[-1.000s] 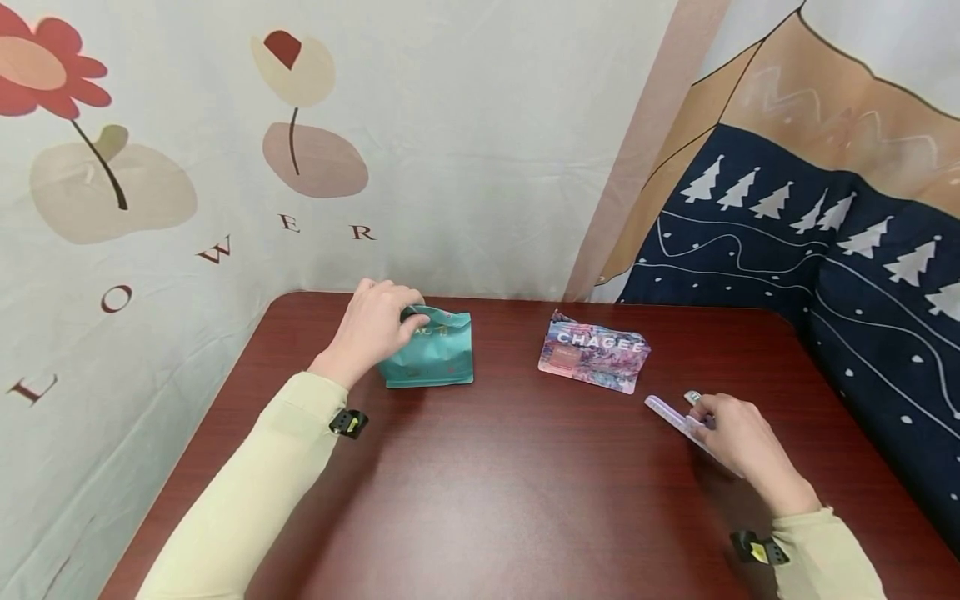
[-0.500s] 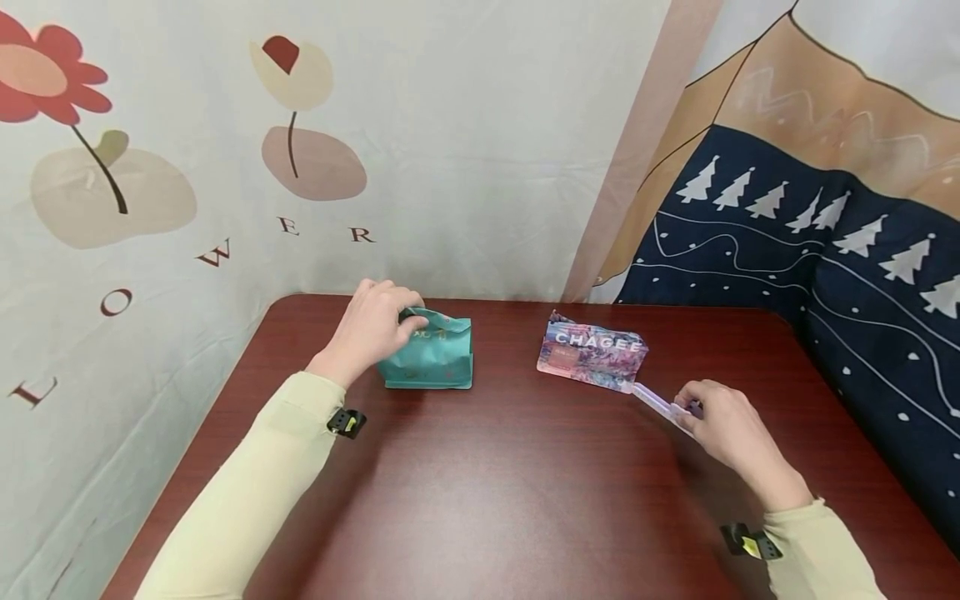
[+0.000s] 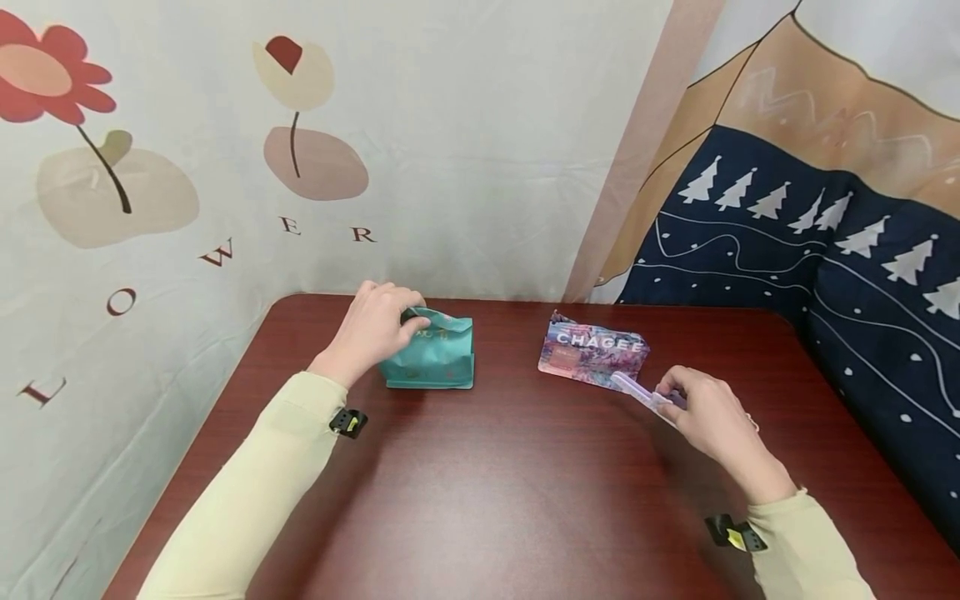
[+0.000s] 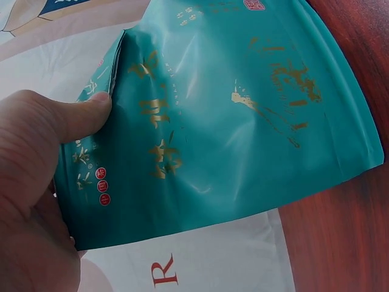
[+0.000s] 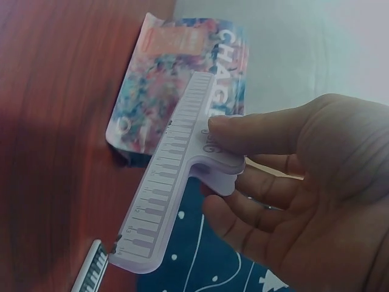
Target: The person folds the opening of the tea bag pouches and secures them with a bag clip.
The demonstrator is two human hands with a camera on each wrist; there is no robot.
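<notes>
My left hand (image 3: pixel 375 327) pinches the folded top of a teal tea bag (image 3: pixel 431 362) that stands upright at the table's back left. In the left wrist view the thumb presses the fold of this pouch (image 4: pixel 206 134) with gold lettering. My right hand (image 3: pixel 712 417) holds a lilac sealing clip (image 3: pixel 637 392) by its handles, thumb on one side and fingers on the other. In the right wrist view this long clip (image 5: pixel 170 164) carries a piano-key print. It overlaps the lower edge of a pink and blue CHAGEE bag (image 3: pixel 592 354).
A second piano-key clip (image 5: pixel 92 267) lies on the table at the lower left of the right wrist view; the right hand mostly hides it in the head view. The dark red table (image 3: pixel 480 500) ends at a flower-print curtain (image 3: pixel 465 167) and a navy tree-print cloth (image 3: pixel 862 333).
My right hand has lifted the lilac clip and brought it left and back toward the CHAGEE bag. The left hand and the teal bag have stayed in place.
</notes>
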